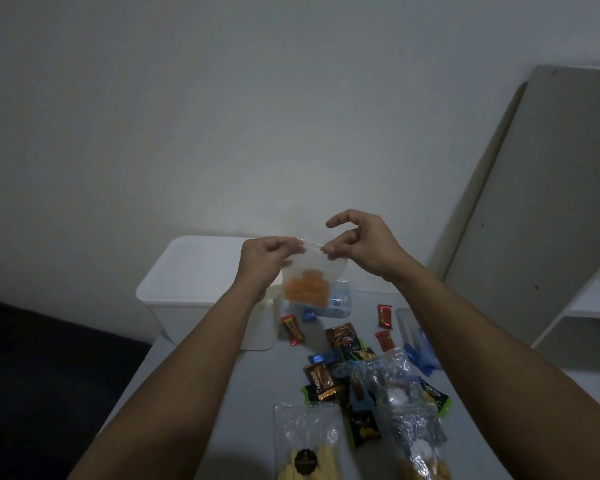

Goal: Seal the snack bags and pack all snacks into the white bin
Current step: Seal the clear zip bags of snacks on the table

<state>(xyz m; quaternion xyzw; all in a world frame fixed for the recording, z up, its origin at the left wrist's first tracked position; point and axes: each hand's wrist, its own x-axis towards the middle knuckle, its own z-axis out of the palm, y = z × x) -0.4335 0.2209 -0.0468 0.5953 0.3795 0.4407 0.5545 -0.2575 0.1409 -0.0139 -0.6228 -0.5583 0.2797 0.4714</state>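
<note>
Both hands are raised over the far end of the table (201, 386), pinching the top strip of a clear zip bag (312, 271) of orange snacks. The left hand (269, 259) grips its left corner with curled fingers; the right hand (361, 245) nips the strip between thumb and fingertip, its index finger lifted. Below, a white bin (201, 289) sits at the far left corner, and wrapped snacks (340, 365) and two more clear bags (307, 441) lie toward the near edge.

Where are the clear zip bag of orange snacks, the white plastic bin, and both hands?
clear zip bag of orange snacks (305, 289), head view, orange contents
white plastic bin (187, 271), head view, lid
left hand (264, 258), head view, back
right hand (364, 244), head view, back
</note>
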